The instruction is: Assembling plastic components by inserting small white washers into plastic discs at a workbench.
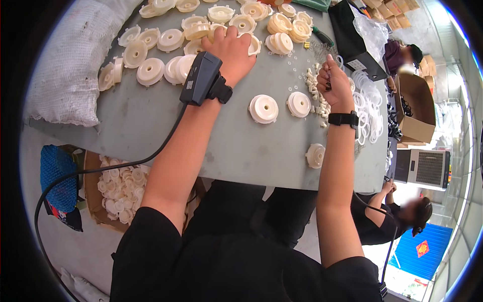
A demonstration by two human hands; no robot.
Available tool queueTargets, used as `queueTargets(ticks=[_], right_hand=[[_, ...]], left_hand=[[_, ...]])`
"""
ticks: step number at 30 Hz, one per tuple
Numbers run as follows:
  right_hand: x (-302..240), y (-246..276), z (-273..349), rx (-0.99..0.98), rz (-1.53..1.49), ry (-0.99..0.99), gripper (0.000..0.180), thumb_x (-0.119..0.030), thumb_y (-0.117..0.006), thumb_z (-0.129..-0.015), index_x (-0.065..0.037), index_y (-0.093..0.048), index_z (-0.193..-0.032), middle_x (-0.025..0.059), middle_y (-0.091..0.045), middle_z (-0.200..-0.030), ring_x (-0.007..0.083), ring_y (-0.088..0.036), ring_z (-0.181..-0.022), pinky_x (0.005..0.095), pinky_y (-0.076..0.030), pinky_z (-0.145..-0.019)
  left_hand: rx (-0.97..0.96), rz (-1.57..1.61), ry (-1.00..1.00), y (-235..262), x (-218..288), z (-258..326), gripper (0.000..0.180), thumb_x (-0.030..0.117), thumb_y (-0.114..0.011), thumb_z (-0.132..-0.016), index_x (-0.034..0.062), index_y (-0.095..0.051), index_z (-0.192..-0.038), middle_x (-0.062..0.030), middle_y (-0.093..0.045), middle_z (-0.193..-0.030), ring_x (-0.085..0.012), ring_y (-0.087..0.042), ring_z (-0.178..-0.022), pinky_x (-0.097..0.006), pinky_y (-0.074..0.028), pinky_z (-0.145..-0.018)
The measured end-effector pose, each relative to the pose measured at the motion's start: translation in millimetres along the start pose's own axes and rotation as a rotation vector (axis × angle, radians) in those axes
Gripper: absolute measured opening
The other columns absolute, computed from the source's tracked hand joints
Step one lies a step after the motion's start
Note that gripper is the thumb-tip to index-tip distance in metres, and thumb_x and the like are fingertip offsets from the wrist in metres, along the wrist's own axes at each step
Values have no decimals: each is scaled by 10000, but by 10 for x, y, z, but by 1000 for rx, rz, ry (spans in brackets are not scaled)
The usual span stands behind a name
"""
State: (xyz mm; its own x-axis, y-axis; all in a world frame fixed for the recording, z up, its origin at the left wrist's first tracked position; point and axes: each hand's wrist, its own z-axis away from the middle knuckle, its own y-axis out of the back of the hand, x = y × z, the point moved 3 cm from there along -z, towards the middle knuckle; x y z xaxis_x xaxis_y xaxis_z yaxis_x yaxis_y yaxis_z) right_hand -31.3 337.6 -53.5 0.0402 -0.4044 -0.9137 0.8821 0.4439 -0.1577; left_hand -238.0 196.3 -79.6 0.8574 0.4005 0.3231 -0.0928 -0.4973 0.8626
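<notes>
My left hand (232, 49) reaches far across the grey table (166, 126) and rests palm down on a cream plastic disc (254, 45) among several like it. A black device (202, 78) with a cable is strapped at that wrist. My right hand (333, 83) is curled over a pile of small white plastic pieces (316, 90), fingers pinched together; whether a piece is in them is hidden. A black watch (343, 119) sits on that wrist. Two cream discs (263, 108) (299, 104) lie flat between my hands, and a third disc (315, 155) lies near the table's front edge.
White rings (370, 103) are heaped at the right. A black box (349, 35) with a clear bag stands behind them. A white sack (70, 65) lies on the left. A carton of cream parts (121, 186) sits on the floor. Two other people work at the right.
</notes>
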Motion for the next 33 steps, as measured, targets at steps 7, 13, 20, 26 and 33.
queueTargets(ticks=[7,13,20,26,33], right_hand=[[64,24,54,-182,-293,-130,297,-330,-500,-909,-114,-438,-715,-35,-368,-570,61,-267,-442,202,-202,-380],[108,-12,131,-77,-186,-59,325,-362,-483,-915,-121,-425,-704,-38,-344,-565,64,-264,-449,198,-208,-386],[101,31,285,-115,-315,-28,383,-364,-463,-922,-138,-361,-631,-44,-301,-546,69,-245,-447,206,-198,-389],[294,-322,927,-109,640,159,429,-306,-473,-922,-96,-378,-560,-9,-351,-490,112,-307,-433,263,-250,-402],[690,-470,1226,9,1623,694,253,-229,-541,-846,-21,-477,-717,152,-560,-724,343,-560,-647,439,-450,-575]], left_hand=[[-5,-31,-1,5,-11,-40,272,304,-678,-683,192,-616,-923,-10,-525,-1090,-228,-424,-1108,-465,-362,-838],[-7,-38,8,-14,-20,-48,277,312,-666,-689,186,-613,-931,-8,-524,-1096,-226,-423,-1112,-472,-360,-848],[-20,-32,-4,14,12,-49,282,315,-660,-700,180,-617,-944,-9,-521,-1101,-232,-425,-1111,-478,-356,-859],[-6,-46,-9,-63,-33,-42,304,337,-660,-702,189,-621,-964,-5,-520,-1109,-238,-428,-1108,-479,-362,-849],[-57,-105,0,10,30,-65,308,378,-646,-706,228,-620,-975,2,-525,-1119,-244,-439,-1112,-479,-369,-850]])
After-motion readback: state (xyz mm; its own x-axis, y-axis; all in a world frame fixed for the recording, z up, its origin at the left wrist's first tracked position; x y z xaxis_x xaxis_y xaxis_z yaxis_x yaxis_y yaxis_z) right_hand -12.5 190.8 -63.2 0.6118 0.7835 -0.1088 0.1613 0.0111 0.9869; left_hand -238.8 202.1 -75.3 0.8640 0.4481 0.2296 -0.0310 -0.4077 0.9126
